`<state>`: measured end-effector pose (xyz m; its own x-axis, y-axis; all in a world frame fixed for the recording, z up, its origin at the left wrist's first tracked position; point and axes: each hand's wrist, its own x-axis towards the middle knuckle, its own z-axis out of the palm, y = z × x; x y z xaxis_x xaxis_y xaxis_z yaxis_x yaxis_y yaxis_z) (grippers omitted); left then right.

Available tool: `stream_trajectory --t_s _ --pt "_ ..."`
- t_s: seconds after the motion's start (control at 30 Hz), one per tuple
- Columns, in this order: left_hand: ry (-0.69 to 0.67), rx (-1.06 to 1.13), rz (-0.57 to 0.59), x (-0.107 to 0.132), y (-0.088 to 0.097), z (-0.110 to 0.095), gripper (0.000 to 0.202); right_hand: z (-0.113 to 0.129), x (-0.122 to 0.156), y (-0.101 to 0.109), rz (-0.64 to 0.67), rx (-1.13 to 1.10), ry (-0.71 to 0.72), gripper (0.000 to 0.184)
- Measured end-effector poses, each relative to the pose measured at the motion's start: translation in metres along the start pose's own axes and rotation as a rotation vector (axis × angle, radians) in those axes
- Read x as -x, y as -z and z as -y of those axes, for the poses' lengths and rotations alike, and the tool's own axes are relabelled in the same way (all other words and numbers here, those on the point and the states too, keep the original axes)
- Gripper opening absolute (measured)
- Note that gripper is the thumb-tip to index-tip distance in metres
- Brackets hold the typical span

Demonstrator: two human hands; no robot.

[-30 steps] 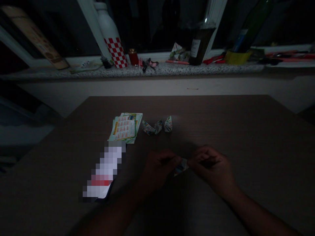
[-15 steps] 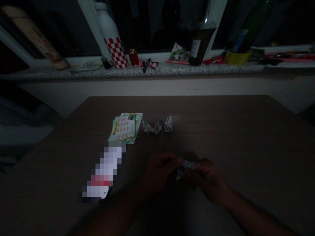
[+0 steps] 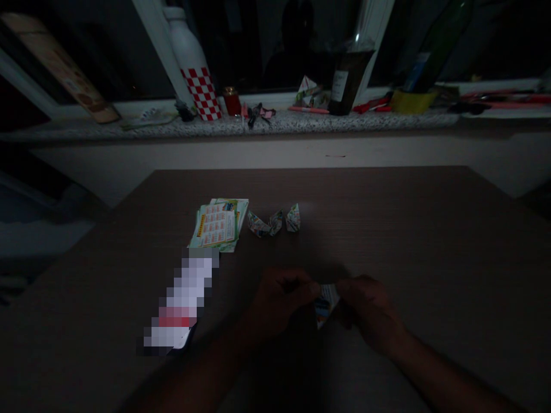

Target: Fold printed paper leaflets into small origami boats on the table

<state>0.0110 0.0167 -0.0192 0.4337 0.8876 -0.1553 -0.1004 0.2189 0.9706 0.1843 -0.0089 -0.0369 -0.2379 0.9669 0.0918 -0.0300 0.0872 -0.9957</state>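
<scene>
The scene is very dark. My left hand (image 3: 278,304) and my right hand (image 3: 370,312) meet low over the brown table (image 3: 408,229), both pinched on a small folded piece of printed paper (image 3: 326,304) held between them. Its point hangs downward. Farther back on the table lie three small folded paper shapes (image 3: 275,221) in a row. Left of them is a stack of printed paper sheets (image 3: 217,223).
A phone with a blurred lit screen (image 3: 183,304) lies left of my left hand. Behind the table runs a stone windowsill (image 3: 267,123) with a red-checked white bottle (image 3: 193,63), a dark bottle (image 3: 348,74), a yellow tape roll (image 3: 413,100) and small clutter.
Both hands have dropped slightly toward me. The folded paper has been turned between my fingers, and its point now hangs down.
</scene>
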Motion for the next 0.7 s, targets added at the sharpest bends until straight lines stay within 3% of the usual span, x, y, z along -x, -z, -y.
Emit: stream_trajectory --t_s 0.17,0.33,0.5,0.7 --pt "-0.026 0.025 -0.032 -0.0006 0.0019 0.004 0.028 -0.0023 -0.0015 0.0012 0.083 -0.046 -0.016 0.052" --pt "-0.04 0.029 -0.095 -0.0024 0.0011 0.0056 0.03 -0.0028 -0.0007 -0.0007 0.278 0.177 0.044 0.05" --pt "-0.026 0.053 -0.076 -0.002 -0.0029 0.0039 0.03 0.0001 0.0009 -0.0047 0.227 0.325 0.17 0.051" --pt "-0.004 0.101 -0.084 -0.0017 -0.0053 0.0042 0.029 0.0013 -0.0028 -0.0048 0.287 0.346 0.237 0.046"
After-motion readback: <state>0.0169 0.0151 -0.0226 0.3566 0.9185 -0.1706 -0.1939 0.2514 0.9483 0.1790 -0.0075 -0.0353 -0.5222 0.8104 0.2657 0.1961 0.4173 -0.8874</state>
